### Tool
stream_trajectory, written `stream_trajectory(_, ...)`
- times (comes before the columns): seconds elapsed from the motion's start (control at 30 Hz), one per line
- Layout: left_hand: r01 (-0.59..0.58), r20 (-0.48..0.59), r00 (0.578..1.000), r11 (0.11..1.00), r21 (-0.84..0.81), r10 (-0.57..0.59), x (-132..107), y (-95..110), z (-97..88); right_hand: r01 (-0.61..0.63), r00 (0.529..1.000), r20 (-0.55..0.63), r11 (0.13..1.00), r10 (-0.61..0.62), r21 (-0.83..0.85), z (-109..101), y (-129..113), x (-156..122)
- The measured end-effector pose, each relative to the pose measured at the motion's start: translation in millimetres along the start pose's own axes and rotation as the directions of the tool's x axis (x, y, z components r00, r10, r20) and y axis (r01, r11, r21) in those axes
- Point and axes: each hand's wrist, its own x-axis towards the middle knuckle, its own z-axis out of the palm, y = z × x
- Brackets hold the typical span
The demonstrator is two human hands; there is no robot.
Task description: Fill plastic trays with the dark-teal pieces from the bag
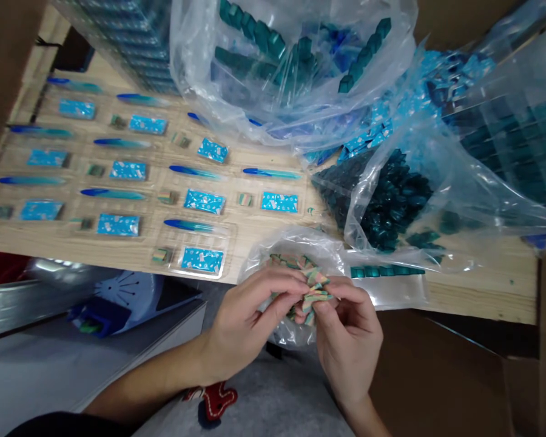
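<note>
Watching remotely, I see the left hand (246, 321) and right hand (348, 340) pinched closed on the striped pieces (312, 291); a slackened pinch could drop them onto the clear bag (295, 243).

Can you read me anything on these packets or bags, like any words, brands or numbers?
Nothing can be read for certain.
Blue rectangular packets: small pale printing, too small to read.
Blue sachets: markings too blurred to read.
Multicoloured strips between the left hand and right hand: no text visible.
</note>
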Motion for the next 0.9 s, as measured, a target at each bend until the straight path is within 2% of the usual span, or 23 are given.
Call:
stream_trajectory(0.13,0.011,0.010,1.000,1.000,-0.016,-0.011,-0.7,-0.7,-4.6,-0.013,0.997,0.072,0.993,0.021,-0.114,-1.1,-3.3,-0.1)
stream_trajectory(0.27,0.069,0.098,0.993,0.997,-0.032,-0.065,4.2,0.8,-10.9,0.009,0.994,0.106,0.992,0.005,-0.129,-3.4,-7.0,1.1)
stream_trajectory(0.43,0.140,0.082,0.988,0.987,-0.079,-0.133,7.6,1.0,-13.0,-0.171,0.977,0.133,0.985,0.168,0.012,-1.6,-6.7,5.8)
stream_trajectory(0.53,0.111,0.084,0.991,0.992,-0.056,-0.107,6.6,-1.1,-13.7,-0.279,0.947,0.193,0.955,0.256,0.102,-0.9,-5.5,7.9)
stream_trajectory(0.6,0.067,0.098,0.993,0.997,-0.031,-0.064,5.4,-2.4,-14.4,-0.307,0.939,0.200,0.945,0.280,0.116,-0.5,-5.2,7.8)
stream_trajectory(0.73,0.028,0.094,0.995,0.999,-0.044,-0.024,3.1,-3.8,-14.3,-0.240,0.962,0.131,0.971,0.238,-0.003,0.9,-5.5,4.7)
stream_trajectory(0.9,0.000,0.118,0.993,1.000,-0.020,0.002,3.6,-4.6,-13.4,-0.071,0.997,0.018,0.977,0.076,-0.199,0.8,-5.3,1.3)
